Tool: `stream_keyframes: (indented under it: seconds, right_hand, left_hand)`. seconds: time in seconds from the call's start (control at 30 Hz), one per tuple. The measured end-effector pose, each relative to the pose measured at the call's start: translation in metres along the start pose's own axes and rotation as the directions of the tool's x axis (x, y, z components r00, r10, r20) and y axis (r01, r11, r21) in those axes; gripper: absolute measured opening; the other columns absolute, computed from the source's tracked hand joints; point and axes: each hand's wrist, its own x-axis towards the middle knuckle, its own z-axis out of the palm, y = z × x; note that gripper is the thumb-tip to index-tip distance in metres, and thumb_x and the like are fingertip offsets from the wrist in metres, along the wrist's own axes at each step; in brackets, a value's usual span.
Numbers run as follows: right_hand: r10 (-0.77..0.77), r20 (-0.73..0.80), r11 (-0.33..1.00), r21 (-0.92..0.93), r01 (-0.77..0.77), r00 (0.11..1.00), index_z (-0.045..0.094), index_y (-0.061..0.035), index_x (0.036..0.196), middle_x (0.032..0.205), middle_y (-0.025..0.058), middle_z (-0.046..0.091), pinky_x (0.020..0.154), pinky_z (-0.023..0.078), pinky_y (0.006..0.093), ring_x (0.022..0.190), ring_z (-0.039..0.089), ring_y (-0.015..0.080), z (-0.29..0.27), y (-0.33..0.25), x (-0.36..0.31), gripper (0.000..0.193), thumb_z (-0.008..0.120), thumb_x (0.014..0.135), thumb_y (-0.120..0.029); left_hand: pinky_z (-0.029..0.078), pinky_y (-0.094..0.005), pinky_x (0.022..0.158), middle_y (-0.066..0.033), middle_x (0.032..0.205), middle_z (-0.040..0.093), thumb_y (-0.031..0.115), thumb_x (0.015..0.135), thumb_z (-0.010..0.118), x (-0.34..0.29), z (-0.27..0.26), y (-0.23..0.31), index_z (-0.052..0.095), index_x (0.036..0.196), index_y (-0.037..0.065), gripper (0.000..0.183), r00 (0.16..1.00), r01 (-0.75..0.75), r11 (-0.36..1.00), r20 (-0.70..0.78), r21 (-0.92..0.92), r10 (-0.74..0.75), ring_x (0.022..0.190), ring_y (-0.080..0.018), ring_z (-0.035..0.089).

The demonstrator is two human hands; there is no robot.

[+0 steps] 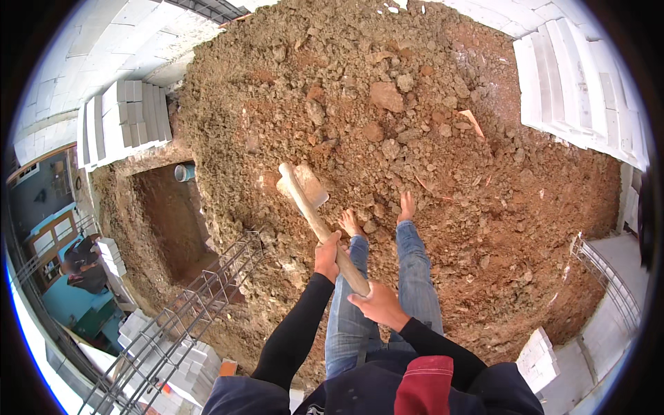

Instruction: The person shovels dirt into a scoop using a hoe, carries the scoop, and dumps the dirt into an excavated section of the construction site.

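A hoe [307, 207] with a pale wooden handle slants across the middle, from my lap up and to the left. Its broad, dirt-coloured blade [312, 188] is at the far end, over the loose brown soil [346, 111]. Whether the blade touches the ground I cannot tell. My left hand [327, 256] is closed around the handle partway along. Nearer my body, my right hand [380, 304] grips the handle close to its near end. Both arms wear black sleeves. My bare feet stand on the soil just right of the blade.
A rectangular pit [169, 221] with a blue pipe end [184, 172] lies to the left. A rebar cage [200, 297] crosses the lower left. White blocks are stacked at left [128, 117] and right [577, 83]. Another person [84, 264] is at far left.
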Motion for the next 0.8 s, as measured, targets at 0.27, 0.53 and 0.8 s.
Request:
stream_keyframes:
  seconds: [0.27,0.53,0.8]
  right_hand:
    - [-0.247,0.011,0.953,0.185,0.24,0.969,0.029,0.0037,0.148,0.096,0.0196,0.07,0.054,0.053,0.0335,0.066,0.069,0.0205,0.02,-0.041,-0.023,0.085,0.061,0.092,-0.052]
    - [0.327,-0.77,0.784,-0.102,-0.612,0.548,0.05,0.0036,0.134,0.088,0.0161,0.072,0.06,0.057,0.0384,0.073,0.071,0.0283,-0.104,0.34,-0.088,0.061,0.06,0.093,-0.04]
    - [0.539,-0.559,0.832,0.469,-0.295,0.63,0.05,-0.0127,0.133,0.104,0.0145,0.065,0.07,0.051,0.0443,0.074,0.064,0.0291,-0.022,0.378,-0.201,0.051,0.055,0.095,-0.045]
  left_hand:
    - [0.056,-0.0414,0.066,-0.0071,0.085,0.063,0.027,0.09,0.069,0.038,-0.176,0.062,0.062,0.105,0.002,0.029,0.999,-0.041,0.859,-0.01,0.51,0.054,0.07,-0.0241,0.063]
    - [0.046,-0.0416,0.048,-0.0114,0.081,0.058,0.015,0.092,0.066,0.145,-0.355,0.059,0.053,0.112,0.007,0.026,0.988,-0.136,0.302,0.105,0.944,0.115,0.06,-0.0223,0.055]
    - [0.057,-0.0481,0.085,-0.0164,0.127,0.06,0.035,0.078,0.083,0.109,-0.313,0.102,0.04,0.143,0.009,0.082,0.971,0.212,-0.363,-0.152,0.908,0.186,0.107,-0.0289,0.065]
